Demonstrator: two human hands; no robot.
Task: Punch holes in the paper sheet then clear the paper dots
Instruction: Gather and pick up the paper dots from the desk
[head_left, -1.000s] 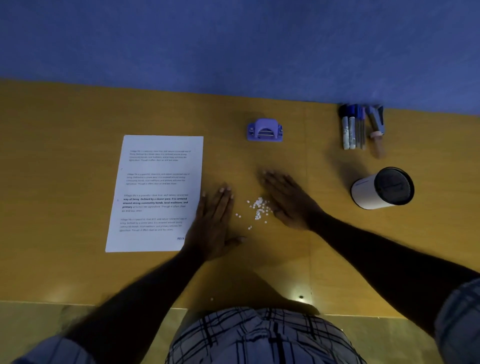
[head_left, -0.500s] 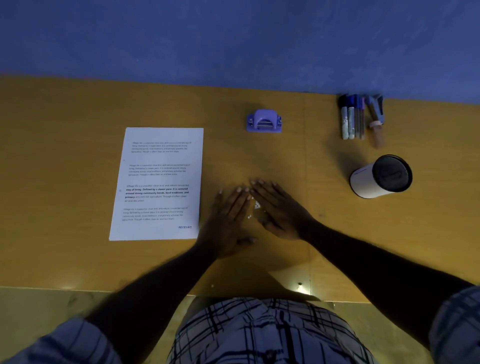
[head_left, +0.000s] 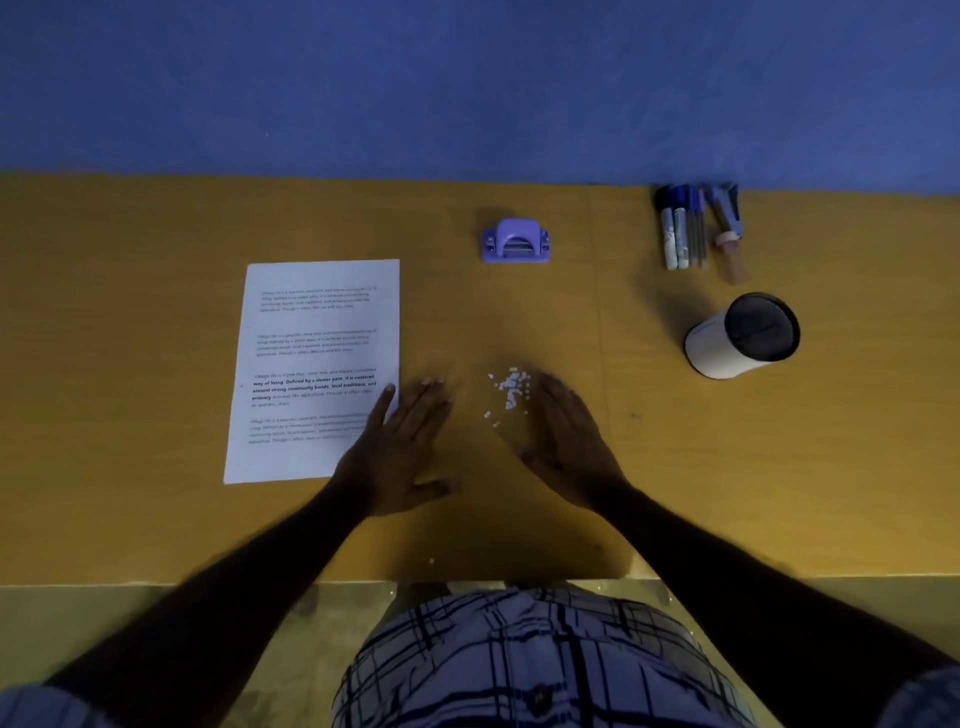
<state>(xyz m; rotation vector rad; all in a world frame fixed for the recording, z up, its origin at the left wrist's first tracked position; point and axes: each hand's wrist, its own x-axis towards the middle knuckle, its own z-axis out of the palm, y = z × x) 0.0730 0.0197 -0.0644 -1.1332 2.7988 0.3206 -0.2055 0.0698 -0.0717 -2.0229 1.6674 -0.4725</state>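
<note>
A small heap of white paper dots (head_left: 509, 389) lies on the yellow table (head_left: 130, 322) between my two hands. My left hand (head_left: 400, 447) lies flat, fingers straight, its outer fingers over the lower right corner of the printed paper sheet (head_left: 317, 364). My right hand (head_left: 563, 441) stands on its edge just right of the dots, fingers straight and touching the table. A purple hole punch (head_left: 515, 241) sits farther back, apart from both hands. One stray dot (head_left: 431, 560) lies near the table's front edge.
A white cup with a dark opening (head_left: 743, 335) lies on its side at the right. Several pens and markers (head_left: 696, 228) lie at the back right by the blue wall (head_left: 467, 78). The table's front edge runs just before my checked shirt.
My hands, pressed together over the dots half a second ago, have drawn apart. The dots are uncovered again and lie in a tighter heap than one second ago.
</note>
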